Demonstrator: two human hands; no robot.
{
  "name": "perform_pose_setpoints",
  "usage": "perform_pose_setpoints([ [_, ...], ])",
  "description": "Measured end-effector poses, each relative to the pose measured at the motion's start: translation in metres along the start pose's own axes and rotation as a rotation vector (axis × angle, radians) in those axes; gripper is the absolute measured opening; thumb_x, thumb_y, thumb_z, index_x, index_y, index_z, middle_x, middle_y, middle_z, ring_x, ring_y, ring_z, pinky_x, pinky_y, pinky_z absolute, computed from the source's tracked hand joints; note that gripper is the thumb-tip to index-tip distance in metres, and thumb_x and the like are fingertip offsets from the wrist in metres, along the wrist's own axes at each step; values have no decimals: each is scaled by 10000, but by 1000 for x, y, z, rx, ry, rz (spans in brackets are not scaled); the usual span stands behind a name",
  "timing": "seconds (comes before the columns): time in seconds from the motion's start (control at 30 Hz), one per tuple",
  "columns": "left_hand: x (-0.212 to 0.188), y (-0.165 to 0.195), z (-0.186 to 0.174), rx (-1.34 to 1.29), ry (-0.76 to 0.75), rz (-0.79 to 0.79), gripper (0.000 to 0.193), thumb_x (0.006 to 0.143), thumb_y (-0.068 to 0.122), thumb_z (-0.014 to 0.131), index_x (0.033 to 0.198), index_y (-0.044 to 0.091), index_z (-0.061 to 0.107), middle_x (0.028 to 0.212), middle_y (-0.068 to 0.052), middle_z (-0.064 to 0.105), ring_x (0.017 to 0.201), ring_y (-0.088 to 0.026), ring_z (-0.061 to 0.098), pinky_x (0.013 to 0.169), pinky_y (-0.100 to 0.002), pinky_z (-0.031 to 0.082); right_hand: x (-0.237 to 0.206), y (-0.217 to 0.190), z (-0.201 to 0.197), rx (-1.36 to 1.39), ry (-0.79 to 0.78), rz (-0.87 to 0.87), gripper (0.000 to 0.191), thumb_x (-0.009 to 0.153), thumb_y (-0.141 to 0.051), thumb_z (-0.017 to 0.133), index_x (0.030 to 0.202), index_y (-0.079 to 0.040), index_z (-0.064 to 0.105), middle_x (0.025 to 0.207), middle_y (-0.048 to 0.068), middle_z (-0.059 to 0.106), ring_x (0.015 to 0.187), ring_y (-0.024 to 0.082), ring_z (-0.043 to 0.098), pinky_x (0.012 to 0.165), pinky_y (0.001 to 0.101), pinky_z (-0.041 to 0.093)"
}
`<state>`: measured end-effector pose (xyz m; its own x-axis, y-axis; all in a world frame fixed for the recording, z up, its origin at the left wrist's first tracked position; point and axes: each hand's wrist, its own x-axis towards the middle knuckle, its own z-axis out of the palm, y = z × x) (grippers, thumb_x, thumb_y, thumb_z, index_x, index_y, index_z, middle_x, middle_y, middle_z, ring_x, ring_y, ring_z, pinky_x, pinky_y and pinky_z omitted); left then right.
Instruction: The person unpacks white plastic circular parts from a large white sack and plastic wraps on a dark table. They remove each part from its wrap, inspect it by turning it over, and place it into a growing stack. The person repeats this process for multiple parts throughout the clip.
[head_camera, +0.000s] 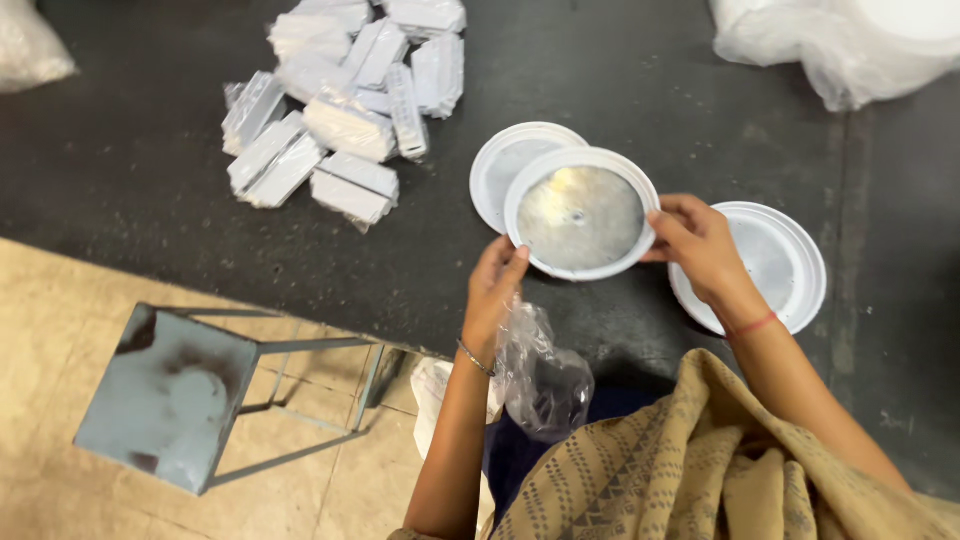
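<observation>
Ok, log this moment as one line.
left hand: grips round disc rim | right hand: grips opposite rim | disc raised over dark table | two white discs beneath

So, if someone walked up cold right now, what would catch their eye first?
Most likely the round white-rimmed disc with a dull metal face, held up at the centre between the left hand and right hand over the dark table. Two more white discs lie flat, one behind it, one under the right wrist. A heap of small plastic-wrapped white boxes lies at upper left, a grey metal stool at lower left.
</observation>
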<state>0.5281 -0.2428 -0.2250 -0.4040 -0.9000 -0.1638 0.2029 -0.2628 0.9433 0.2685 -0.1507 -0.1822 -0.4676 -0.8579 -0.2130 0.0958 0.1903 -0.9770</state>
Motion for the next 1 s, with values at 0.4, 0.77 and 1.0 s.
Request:
perform_pose_setpoints([
  [0.4, 10, -9, -45, 50, 243, 116, 435, 956, 226, 705, 1327, 17, 612, 1072, -40, 667, 1005, -101, 594, 891, -244, 471, 68, -13, 64, -317, -28, -143, 307, 1005, -156, 647, 1214, 68, 633, 1038, 143, 706, 887, 215, 734, 729, 331, 654],
  [0.77, -17, -13, 7, 105, -227, -75, 211, 937, 198, 721, 1075, 43, 683, 900, 14, 683, 801, -78, 637, 754, -234, 515, -5, -25, -14, -631, 125, -386, 222, 1036, -132, 707, 1204, 12, 722, 1175, 145, 630, 968, 209, 711, 751, 301, 609],
  [1.0, -25, -14, 50, 250, -436, -128, 204, 935, 180, 725, 1087, 46, 696, 820, 32, 649, 740, -39, 569, 665, -210, 473, -89, 0, -116, -728, 558, -251, 187, 1041, -92, 700, 1196, 5, 740, 1193, 158, 690, 936, 200, 716, 829, 313, 569],
])
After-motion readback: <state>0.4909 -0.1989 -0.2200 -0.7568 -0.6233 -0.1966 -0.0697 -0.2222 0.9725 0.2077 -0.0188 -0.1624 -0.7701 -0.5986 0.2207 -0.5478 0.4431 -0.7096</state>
